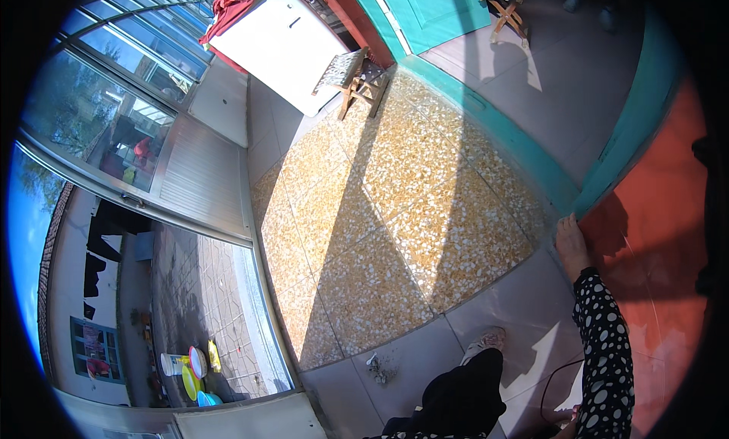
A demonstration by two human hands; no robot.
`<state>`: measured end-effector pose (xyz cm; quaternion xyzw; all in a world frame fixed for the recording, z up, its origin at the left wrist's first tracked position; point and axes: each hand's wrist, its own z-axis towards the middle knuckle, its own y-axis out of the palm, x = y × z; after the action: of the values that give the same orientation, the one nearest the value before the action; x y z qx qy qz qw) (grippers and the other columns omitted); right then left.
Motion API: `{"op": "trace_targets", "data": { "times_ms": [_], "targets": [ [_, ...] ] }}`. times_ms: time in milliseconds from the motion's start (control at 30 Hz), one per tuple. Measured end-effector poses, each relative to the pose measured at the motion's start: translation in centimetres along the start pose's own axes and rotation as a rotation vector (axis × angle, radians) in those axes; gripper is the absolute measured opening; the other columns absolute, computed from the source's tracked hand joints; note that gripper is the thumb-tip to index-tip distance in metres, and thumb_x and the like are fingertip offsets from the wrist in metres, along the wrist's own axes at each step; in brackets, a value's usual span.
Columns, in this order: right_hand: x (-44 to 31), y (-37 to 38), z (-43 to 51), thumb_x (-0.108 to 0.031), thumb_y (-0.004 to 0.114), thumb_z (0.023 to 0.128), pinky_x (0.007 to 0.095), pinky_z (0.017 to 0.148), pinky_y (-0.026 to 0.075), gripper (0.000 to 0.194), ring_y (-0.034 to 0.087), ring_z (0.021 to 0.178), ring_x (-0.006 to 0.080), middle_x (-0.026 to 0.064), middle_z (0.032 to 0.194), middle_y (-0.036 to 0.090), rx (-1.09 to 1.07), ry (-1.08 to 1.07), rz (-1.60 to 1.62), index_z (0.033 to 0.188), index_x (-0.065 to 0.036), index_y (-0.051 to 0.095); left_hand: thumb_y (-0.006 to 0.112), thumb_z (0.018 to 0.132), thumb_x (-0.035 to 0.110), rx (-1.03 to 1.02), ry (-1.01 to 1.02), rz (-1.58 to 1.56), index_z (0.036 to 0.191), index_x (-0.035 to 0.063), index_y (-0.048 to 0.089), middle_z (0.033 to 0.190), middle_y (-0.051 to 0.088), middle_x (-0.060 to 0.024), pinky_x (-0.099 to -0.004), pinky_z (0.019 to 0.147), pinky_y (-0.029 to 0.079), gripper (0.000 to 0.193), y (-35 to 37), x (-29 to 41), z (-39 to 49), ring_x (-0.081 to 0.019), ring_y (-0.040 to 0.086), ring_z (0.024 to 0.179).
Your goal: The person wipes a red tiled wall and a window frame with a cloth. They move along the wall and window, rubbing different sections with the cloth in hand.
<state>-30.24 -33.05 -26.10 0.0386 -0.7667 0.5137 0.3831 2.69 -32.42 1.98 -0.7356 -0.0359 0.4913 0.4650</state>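
My right hand (571, 242), in a black sleeve with white dots, reaches to the wall corner beside the foot of the teal door frame (592, 183). Its fingers are bent against the edge, and whether they hold anything is hidden. Only a small part of my left hand (568, 426) shows at the bottom, mostly covered by the right sleeve. A thin dark cord (545, 385) curves near it. My shoe (487, 341) stands on grey floor tile. A small heap of dust and debris (383, 372) lies left of it, with a white scrap on top.
Speckled yellow tiles (410, 211) spread ahead, crossed by shadows. A folding stool (353, 83) stands against a white appliance (285, 40) with red cloth (236, 3) on it. Another stool (507, 12) is through the doorway. Left, beyond the sliding door (199, 171), several basins (196, 376) sit outside.
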Motion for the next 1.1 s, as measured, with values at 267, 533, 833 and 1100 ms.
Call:
{"op": "trace_targets", "data": {
  "times_ms": [267, 533, 833, 1100],
  "targets": [
    [4.2, -7.1, -0.1, -0.025, 0.048, 0.100, 0.0604, 0.123, 0.007, 0.033, 0.049, 0.128, 0.0291, 0.0090, 0.125, 0.060, -0.287, -0.057, 0.013, 0.120, -0.015, 0.072, 0.055, 0.092, 0.027, -0.185, 0.096, -0.937, 0.109, 0.0006, 0.071, 0.105, 0.069, -0.0170, -0.0536, 0.088, 0.045, 0.035, -2.1, 5.9, 5.9, -0.0341, 0.064, 0.097],
    [13.3, -18.9, -4.1, -0.020, 0.063, 0.086, 0.0548, 0.126, 0.004, 0.023, 0.056, 0.113, 0.0236, 0.0070, 0.101, 0.061, -0.026, 0.083, -0.033, 0.100, -0.007, 0.077, 0.058, 0.090, 0.030, -0.188, 0.125, -1.238, 0.105, 0.0063, 0.072, 0.100, 0.070, -0.0126, -0.0534, 0.090, 0.046, 0.031, -5.3, 7.3, 8.1, -0.0308, 0.066, 0.096],
    [25.1, -32.8, -7.0, -0.015, 0.060, 0.083, 0.0552, 0.122, 0.017, 0.020, 0.059, 0.104, 0.0264, 0.0106, 0.094, 0.065, 0.528, 0.455, -0.349, 0.087, -0.007, 0.078, 0.068, 0.085, 0.029, -0.176, 0.151, -1.254, 0.107, 0.0065, 0.071, 0.104, 0.071, -0.0151, -0.0527, 0.090, 0.047, 0.031, -6.5, 6.1, 7.3, -0.0317, 0.068, 0.099],
    [22.9, -26.5, -7.3, -0.011, 0.057, 0.090, 0.0517, 0.122, 0.023, 0.026, 0.055, 0.119, 0.0228, 0.0049, 0.114, 0.062, 0.712, 0.370, -0.301, 0.113, -0.007, 0.070, 0.057, 0.092, 0.025, -0.111, 0.127, -1.264, 0.108, 0.0072, 0.073, 0.107, 0.071, -0.0130, -0.0588, 0.089, 0.046, 0.029, -6.4, 5.9, 7.0, -0.0355, 0.067, 0.100]
  ]
}}
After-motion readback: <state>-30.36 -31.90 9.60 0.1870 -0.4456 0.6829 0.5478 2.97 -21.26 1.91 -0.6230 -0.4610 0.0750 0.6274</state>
